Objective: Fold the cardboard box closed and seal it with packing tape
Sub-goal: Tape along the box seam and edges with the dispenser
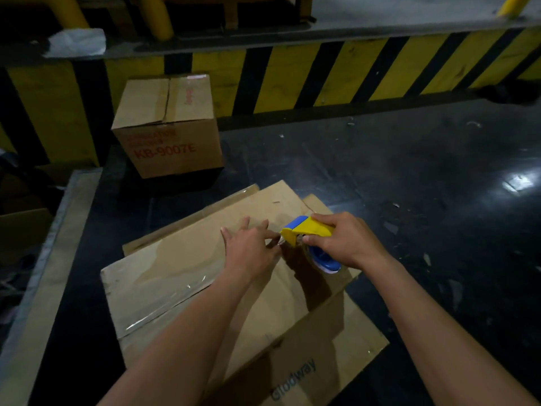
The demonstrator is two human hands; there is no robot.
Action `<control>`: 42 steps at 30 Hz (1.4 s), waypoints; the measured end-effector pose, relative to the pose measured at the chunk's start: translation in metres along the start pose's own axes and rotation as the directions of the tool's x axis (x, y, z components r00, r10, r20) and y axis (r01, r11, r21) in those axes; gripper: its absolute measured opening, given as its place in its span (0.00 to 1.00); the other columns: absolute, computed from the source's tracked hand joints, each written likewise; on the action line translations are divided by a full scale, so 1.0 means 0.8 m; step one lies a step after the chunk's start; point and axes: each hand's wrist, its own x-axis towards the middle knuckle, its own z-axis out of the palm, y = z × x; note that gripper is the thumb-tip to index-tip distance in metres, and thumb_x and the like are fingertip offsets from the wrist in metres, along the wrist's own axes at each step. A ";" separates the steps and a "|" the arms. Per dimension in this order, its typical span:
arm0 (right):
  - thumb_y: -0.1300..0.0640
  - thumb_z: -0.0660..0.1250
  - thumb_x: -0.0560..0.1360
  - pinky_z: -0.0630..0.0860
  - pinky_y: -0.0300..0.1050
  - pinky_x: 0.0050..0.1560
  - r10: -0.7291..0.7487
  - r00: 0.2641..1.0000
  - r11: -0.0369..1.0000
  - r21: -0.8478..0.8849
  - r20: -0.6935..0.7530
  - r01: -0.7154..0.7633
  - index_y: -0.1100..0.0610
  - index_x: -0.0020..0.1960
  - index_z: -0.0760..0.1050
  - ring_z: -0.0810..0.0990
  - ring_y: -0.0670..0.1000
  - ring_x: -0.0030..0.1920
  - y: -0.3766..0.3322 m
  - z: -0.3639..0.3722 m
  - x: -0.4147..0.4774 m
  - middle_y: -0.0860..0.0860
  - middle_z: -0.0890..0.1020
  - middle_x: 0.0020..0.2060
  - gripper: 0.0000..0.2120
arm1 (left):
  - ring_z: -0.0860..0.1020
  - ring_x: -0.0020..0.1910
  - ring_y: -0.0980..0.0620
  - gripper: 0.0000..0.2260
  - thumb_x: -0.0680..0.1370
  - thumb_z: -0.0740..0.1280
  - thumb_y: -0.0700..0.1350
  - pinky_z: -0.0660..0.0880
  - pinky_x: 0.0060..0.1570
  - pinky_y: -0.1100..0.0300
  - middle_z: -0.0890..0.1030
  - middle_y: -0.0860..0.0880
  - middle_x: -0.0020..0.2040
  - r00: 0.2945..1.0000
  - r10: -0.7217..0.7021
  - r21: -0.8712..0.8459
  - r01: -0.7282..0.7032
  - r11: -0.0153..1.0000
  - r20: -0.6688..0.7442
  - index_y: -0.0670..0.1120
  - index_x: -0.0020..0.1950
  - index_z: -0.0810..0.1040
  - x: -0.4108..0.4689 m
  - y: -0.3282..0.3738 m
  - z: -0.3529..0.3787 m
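Observation:
A brown cardboard box (175,276) sits on the dark floor below me, its top flaps folded down. A strip of clear packing tape (164,306) runs along the seam on the near left part of the top. My right hand (348,241) grips a yellow and blue tape dispenser (307,230) over the box's right side. My left hand (251,247) lies on the box top just left of the dispenser's mouth, thumb and forefinger pinching at the tape end there. The tape end itself is too small to make out.
A second closed cardboard box (167,124) with red print stands farther back on the left, against a yellow and black striped kerb (322,74). A flat board (44,273) lies along the left. Glossy dark floor (424,186) spreads to the right.

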 end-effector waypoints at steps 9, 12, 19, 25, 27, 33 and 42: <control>0.39 0.72 0.68 0.77 0.50 0.44 0.042 0.986 0.976 -0.219 0.160 -0.006 0.52 0.49 0.85 0.80 0.52 0.42 -0.056 -0.030 0.046 0.51 0.84 0.41 0.19 | 0.52 0.81 0.41 0.15 0.81 0.65 0.57 0.45 0.71 0.23 0.63 0.54 0.81 0.999 0.030 0.060 -0.032 0.998 0.024 0.63 0.68 0.77 -0.007 0.001 -0.001; 0.40 0.74 0.68 0.77 0.46 0.41 0.048 0.996 0.971 -0.236 0.074 -0.029 0.51 0.49 0.85 0.80 0.49 0.41 -0.076 -0.078 0.068 0.49 0.85 0.42 0.17 | 0.51 0.82 0.41 0.19 0.81 0.62 0.62 0.42 0.71 0.23 0.63 0.53 0.81 0.998 0.042 0.053 -0.045 0.998 0.040 0.63 0.71 0.74 -0.008 0.000 0.000; 0.42 0.74 0.70 0.69 0.44 0.49 -0.016 0.999 0.994 -0.104 0.049 0.022 0.48 0.67 0.75 0.75 0.47 0.51 -0.076 -0.101 0.055 0.49 0.79 0.62 0.27 | 0.49 0.82 0.43 0.21 0.84 0.55 0.60 0.44 0.73 0.26 0.57 0.53 0.83 0.990 0.143 0.056 -0.143 0.988 -0.011 0.59 0.77 0.66 -0.022 -0.015 0.005; 0.40 0.75 0.69 0.70 0.42 0.54 -0.035 0.995 0.998 0.056 -0.090 0.040 0.46 0.70 0.73 0.76 0.50 0.62 -0.023 -0.008 0.027 0.48 0.78 0.66 0.31 | 0.65 0.76 0.48 0.17 0.84 0.55 0.57 0.59 0.74 0.43 0.73 0.54 0.73 0.962 0.223 0.032 -0.220 0.975 -0.161 0.58 0.69 0.76 -0.010 -0.030 0.003; 0.41 0.75 0.69 0.70 0.42 0.54 -0.063 0.988 0.989 0.125 -0.142 0.081 0.44 0.70 0.73 0.77 0.49 0.61 -0.012 0.010 0.020 0.48 0.79 0.64 0.31 | 0.76 0.65 0.51 0.15 0.84 0.57 0.54 0.70 0.66 0.50 0.82 0.55 0.63 0.973 0.158 -0.137 -0.182 0.974 -0.170 0.56 0.65 0.80 0.009 -0.037 -0.008; 0.43 0.75 0.68 0.74 0.46 0.49 -0.189 0.938 0.956 0.164 -0.289 0.243 0.38 0.70 0.70 0.76 0.47 0.47 0.004 0.036 0.004 0.46 0.78 0.48 0.31 | 0.85 0.37 0.50 0.14 0.84 0.64 0.53 0.84 0.40 0.57 0.86 0.44 0.45 0.936 -0.007 -0.886 0.337 0.320 0.353 0.44 0.55 0.83 0.049 -0.005 -0.089; 0.34 0.69 0.69 0.71 0.39 0.39 -0.289 0.889 0.930 0.116 -0.356 0.349 0.39 0.73 0.67 0.74 0.46 0.42 0.010 0.021 0.007 0.45 0.75 0.43 0.34 | 0.85 0.42 0.50 0.17 0.81 0.68 0.51 0.83 0.45 0.56 0.85 0.43 0.50 0.837 0.166 -0.853 0.510 0.111 0.522 0.40 0.62 0.81 0.062 -0.014 -0.105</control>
